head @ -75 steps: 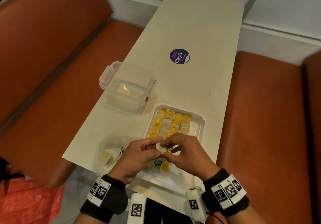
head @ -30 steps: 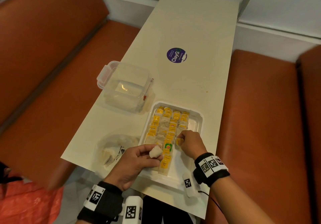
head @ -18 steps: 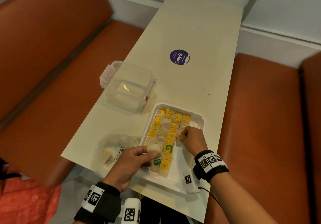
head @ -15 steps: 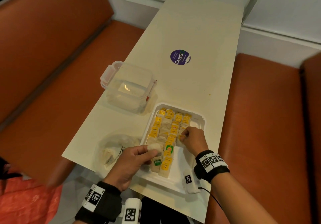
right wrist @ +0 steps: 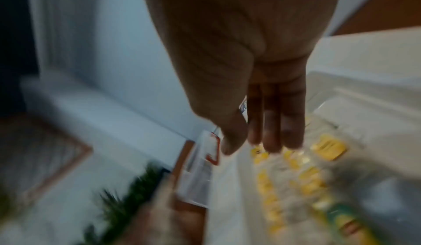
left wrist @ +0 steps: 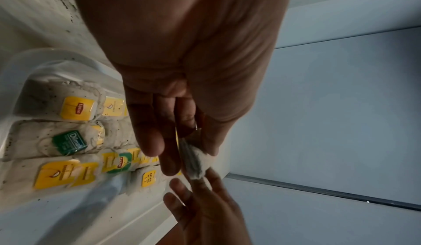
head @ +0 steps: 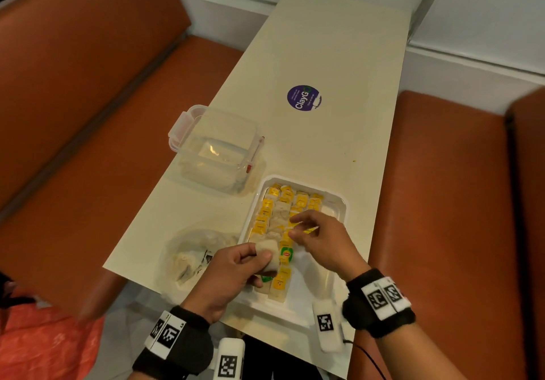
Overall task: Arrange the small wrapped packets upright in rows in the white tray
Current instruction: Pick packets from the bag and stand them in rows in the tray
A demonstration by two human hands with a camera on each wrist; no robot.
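Observation:
The white tray sits at the table's near right and holds rows of small packets with yellow tags, plus a few green-tagged ones. My left hand hovers over the tray's near left corner and grips one plain white packet between thumb and fingers. In the left wrist view that packet sticks out past the fingertips. My right hand hangs over the middle of the tray with thumb and fingers spread and nothing in them, its fingers close to the held packet. The right wrist view is blurred.
A clear lidded plastic box stands left of the tray's far end. A crumpled clear bag with more packets lies at the near left table corner. A purple round sticker is mid-table. Orange bench seats flank the narrow table.
My right hand has lifted off the packet rows and come back toward my left hand. The left hand has kept hold of the white packet and has barely shifted.

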